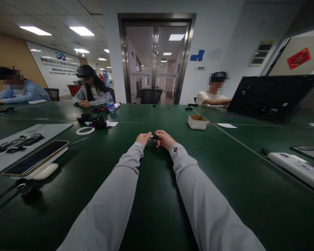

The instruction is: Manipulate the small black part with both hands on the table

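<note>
Out over the green table (151, 195), both of my hands meet at a small black object with a silvery end (155, 137); it is too small to tell its kind, though it resembles a USB stick. My left hand (143, 138) pinches the silvery end at the left between thumb and fingers. From the other side, my right hand (165, 139) grips the black body, its fingers curled and partly hiding it. Grey sleeves cover both forearms.
An open cardboard box (197, 122) stands ahead to the right, near a black monitor (273, 96) and a white power strip (295, 167). Leftward lie a phone (38, 158), a grey mat (60, 129), a white ring (85, 131) and a water bottle (110, 103). Several people sit opposite.
</note>
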A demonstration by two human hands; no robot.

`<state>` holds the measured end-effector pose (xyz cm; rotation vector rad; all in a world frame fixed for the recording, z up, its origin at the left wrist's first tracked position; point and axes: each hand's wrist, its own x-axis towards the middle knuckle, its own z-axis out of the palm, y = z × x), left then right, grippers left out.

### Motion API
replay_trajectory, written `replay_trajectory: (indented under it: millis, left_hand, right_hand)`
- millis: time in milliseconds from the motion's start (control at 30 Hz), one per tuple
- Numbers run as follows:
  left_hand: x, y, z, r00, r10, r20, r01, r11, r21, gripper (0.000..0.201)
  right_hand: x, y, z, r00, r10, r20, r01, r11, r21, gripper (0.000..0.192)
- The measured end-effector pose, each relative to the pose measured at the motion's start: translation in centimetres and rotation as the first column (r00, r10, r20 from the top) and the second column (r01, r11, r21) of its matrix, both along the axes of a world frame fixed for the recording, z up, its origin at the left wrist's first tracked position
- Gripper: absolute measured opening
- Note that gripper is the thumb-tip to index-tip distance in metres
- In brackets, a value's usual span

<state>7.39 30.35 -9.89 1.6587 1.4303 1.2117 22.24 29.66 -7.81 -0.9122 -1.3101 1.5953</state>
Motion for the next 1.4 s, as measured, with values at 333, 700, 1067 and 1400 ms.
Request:
replay_trajectory:
  millis: [333, 700, 1067, 1400]
  left_hand:
    - [0.0, -0.6, 0.8, 1.000, -0.026, -0.010, 0.025, 0.999, -0.047, 0.050]
    - [0.8, -1.1, 1.1, 0.997, 0.026, 0.076, -0.020, 0.997, -0.070, 0.033]
    - [0.4, -0.6, 0.9, 0.979, -0.083, 0.186, 0.094, 0.994, -0.051, 0.023]
    - [0.6, -1.3, 1.6, 0.986, -0.081, 0.148, 0.099, 0.988, -0.119, 0.020]
  right_hand:
    - [0.2, -0.1, 0.0, 1.000, 0.005, -0.025, -0.005, 1.000, 0.015, 0.018]
    - [0.2, 0.2, -0.5, 0.998, -0.045, -0.042, 0.046, 0.999, 0.023, 0.011]
    - [-0.1, -0.1, -0.3, 0.996, -0.080, -0.046, 0.081, 0.997, 0.008, 0.010]
    - [0.1, 0.4, -0.9, 0.994, -0.078, -0.074, 0.082, 0.995, 0.051, 0.009]
